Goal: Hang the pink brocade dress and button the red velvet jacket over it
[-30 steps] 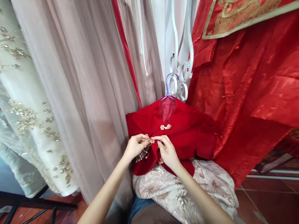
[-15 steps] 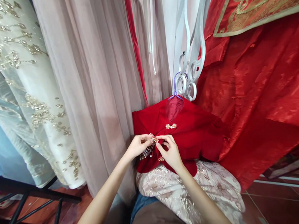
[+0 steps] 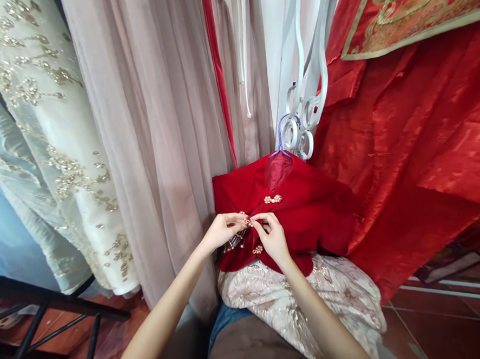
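A small red velvet jacket [image 3: 307, 208] hangs on a purple hanger [image 3: 280, 136] hooked to a white scrolled metal stand [image 3: 305, 116]. A gold flower clasp [image 3: 272, 199] shows closed near its collar. My left hand [image 3: 221, 232] and my right hand [image 3: 272, 237] meet at the jacket's front, fingers pinched on a second gold clasp [image 3: 247, 221] between them. A third clasp [image 3: 257, 249] shows lower down, and beaded trim [image 3: 232, 244] hangs under my left hand. Below the jacket lies a pink and gold brocade skirt [image 3: 296, 300].
Pale pink tulle [image 3: 151, 125] and a white gown with gold embroidery [image 3: 45, 132] hang at the left. Red satin robes with gold trim [image 3: 414, 109] fill the right. A black metal frame [image 3: 49, 326] stands at lower left over red floor tiles [image 3: 444, 324].
My hands stay pinched at the same clasp, with only small finger shifts. The view has drifted a little to the left and down.
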Motion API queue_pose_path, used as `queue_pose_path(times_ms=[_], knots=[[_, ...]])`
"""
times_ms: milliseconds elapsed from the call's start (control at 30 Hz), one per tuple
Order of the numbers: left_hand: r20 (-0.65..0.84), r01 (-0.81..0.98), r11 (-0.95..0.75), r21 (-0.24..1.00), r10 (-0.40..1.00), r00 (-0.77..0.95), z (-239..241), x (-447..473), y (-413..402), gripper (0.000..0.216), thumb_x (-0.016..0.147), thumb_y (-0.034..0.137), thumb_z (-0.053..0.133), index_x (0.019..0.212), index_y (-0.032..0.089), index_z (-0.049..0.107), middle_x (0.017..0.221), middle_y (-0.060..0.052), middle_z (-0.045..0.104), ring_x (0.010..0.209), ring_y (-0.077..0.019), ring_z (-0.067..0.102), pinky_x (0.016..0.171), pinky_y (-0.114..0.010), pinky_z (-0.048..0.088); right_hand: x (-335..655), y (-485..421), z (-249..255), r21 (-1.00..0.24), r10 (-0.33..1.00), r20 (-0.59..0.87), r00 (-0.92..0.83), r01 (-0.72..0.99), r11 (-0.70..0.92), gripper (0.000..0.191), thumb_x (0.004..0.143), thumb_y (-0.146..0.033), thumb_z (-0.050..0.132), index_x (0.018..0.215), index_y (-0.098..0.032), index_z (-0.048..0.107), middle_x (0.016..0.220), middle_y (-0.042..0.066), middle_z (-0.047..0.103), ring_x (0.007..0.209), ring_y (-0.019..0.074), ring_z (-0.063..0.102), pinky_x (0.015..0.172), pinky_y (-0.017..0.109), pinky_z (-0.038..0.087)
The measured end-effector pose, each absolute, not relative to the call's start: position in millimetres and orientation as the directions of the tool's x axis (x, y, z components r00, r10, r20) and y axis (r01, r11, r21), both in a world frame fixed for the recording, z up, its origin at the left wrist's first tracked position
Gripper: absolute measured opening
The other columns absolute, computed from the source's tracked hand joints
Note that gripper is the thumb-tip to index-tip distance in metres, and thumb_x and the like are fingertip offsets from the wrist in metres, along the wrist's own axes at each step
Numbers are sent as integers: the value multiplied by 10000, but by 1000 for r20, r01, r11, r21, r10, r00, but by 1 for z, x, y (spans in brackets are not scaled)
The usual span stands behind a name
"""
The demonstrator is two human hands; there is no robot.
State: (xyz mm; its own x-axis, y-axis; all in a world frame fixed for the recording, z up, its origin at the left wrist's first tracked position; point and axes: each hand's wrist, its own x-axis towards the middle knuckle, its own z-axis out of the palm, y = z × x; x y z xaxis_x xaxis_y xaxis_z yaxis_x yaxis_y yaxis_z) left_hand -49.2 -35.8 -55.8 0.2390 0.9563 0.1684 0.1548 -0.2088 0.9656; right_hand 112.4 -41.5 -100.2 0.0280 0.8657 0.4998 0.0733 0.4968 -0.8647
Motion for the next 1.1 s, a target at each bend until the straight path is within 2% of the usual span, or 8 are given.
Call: queue_pose_path(times_ms=[300, 533, 833, 1100], knots=[[245, 263, -306, 915, 939, 240, -62, -43, -40, 267, 703, 328, 696, 896, 150, 747, 926, -77, 743, 893, -256, 693, 865, -392, 541, 113, -45, -94, -834, 846, 532, -28, 155, 529, 85, 833, -265, 558, 878, -215, 609, 944, 60, 568, 908, 194, 600, 779, 340, 537], [257, 298, -309, 903, 945, 201, -61, -42, -42, 280, 713, 319, 679, 909, 131, 745, 946, -79, 738, 875, -253, 698, 838, -378, 558, 109, -44, -96, -847, 849, 528, -1, 70, 527, 62, 832, -249, 556, 860, -214, 599, 927, 46, 563, 897, 175, 615, 810, 333, 542], [300, 327, -311, 892, 950, 87, -67, -35, -46, 272, 702, 197, 641, 932, 80, 728, 893, -102, 744, 804, -228, 708, 790, -337, 573, 105, -43, -99, -874, 872, 485, 67, -13, 487, 87, 799, -279, 608, 828, -197, 601, 880, 41, 620, 880, 175, 633, 796, 316, 545], [309, 254, -320, 913, 947, 85, -76, -36, -43, 280, 711, 259, 661, 919, 85, 729, 882, -112, 744, 785, -227, 706, 777, -333, 567, 105, -42, -101, -877, 878, 475, 56, -50, 478, 125, 796, -285, 622, 878, -193, 601, 903, 49, 654, 871, 172, 653, 804, 315, 546]])
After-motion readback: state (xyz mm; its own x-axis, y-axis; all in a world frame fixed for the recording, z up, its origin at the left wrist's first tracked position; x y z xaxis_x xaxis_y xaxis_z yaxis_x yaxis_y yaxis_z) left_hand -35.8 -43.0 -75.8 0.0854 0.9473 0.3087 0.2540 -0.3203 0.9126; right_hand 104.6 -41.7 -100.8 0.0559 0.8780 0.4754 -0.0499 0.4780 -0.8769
